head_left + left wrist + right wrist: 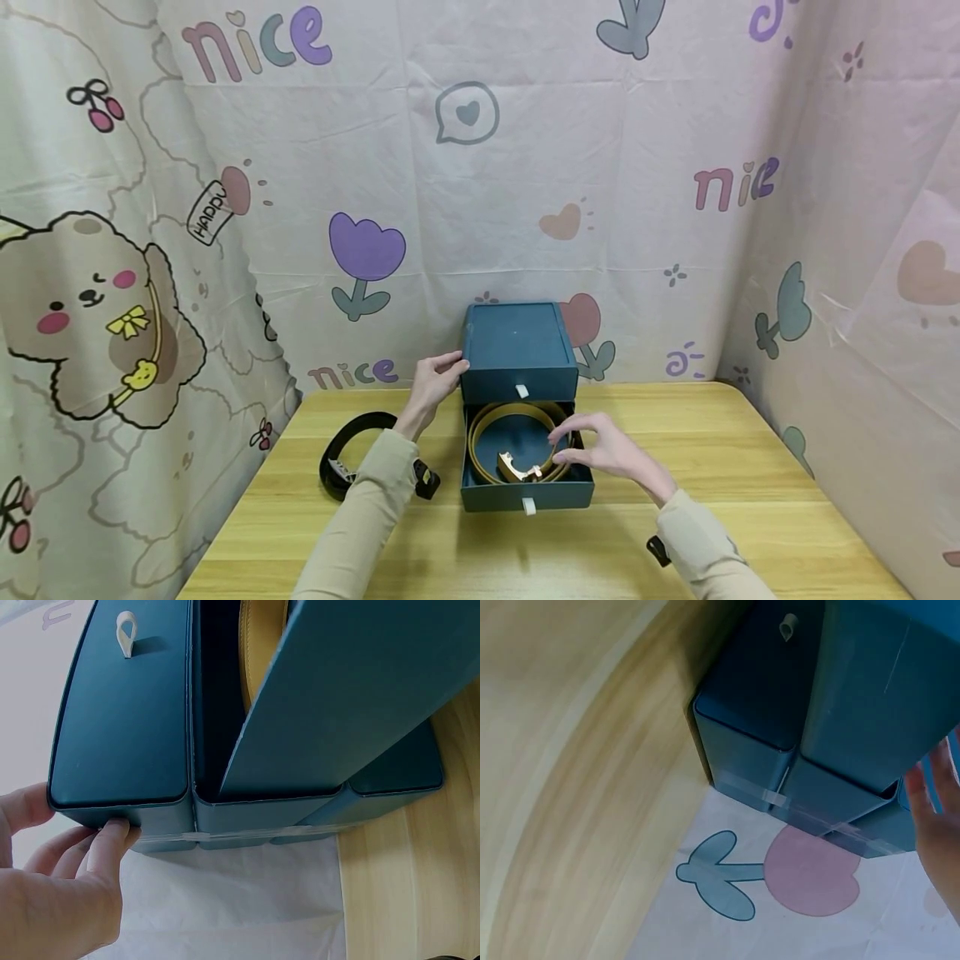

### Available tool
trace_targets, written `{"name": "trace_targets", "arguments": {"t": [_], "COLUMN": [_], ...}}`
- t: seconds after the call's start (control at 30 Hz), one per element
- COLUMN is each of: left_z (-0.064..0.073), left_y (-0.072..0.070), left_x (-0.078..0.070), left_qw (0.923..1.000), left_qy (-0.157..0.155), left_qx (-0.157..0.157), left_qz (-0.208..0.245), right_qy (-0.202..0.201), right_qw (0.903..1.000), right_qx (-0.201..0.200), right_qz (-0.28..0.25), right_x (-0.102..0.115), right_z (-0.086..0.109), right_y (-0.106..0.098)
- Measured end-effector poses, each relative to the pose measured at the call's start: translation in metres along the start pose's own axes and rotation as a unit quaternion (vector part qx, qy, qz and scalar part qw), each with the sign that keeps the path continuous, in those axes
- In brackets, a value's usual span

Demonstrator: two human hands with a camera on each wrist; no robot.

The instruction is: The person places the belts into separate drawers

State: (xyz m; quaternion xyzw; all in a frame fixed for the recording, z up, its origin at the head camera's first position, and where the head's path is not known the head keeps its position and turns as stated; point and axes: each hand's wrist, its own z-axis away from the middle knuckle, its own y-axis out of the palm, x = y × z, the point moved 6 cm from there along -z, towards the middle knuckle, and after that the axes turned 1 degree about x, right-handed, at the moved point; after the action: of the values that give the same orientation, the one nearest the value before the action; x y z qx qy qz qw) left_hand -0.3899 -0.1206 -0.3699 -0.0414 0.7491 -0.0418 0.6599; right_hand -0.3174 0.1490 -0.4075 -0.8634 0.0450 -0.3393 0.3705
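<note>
A dark teal stacked drawer box (517, 333) with white pull tabs stands at the table's back. Its middle drawer (491, 497) is pulled out, and inside lies a coiled mustard-yellow belt (474, 442) with a gold buckle (513, 469). My left hand (432, 385) holds the box's upper left corner; in the left wrist view its thumb (109, 844) presses the side wall. Over the drawer's right side, my right hand (603, 446) has thumb and index finger apart, fingertips right at the coil. Only part of that hand shows in the right wrist view.
On the table (675, 450), left of the box, a coiled black belt (330, 462) with a silver buckle lies partly behind my left forearm. The bottom drawer (746, 712) is closed under the pulled-out one. A patterned curtain (480, 192) hangs behind the box.
</note>
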Motion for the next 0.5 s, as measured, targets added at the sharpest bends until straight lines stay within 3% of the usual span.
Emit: {"name": "trace_targets", "arguments": {"t": [0.27,0.5], "left_z": [0.000,0.001], "left_y": [0.000,0.000], "left_x": [0.000,0.000], "left_qw": [1.0000,1.0000], "left_qy": [-0.001,0.001], "left_qx": [-0.001,0.000], "left_qz": [-0.002,0.001], "right_qy": [-0.042,-0.072], "right_qw": [0.9884,0.9754], "right_qx": [-0.145,-0.204], "right_qz": [0.019,0.043], "right_x": [0.002,0.010], "right_z": [0.008,0.013], "right_y": [-0.012,-0.019]}}
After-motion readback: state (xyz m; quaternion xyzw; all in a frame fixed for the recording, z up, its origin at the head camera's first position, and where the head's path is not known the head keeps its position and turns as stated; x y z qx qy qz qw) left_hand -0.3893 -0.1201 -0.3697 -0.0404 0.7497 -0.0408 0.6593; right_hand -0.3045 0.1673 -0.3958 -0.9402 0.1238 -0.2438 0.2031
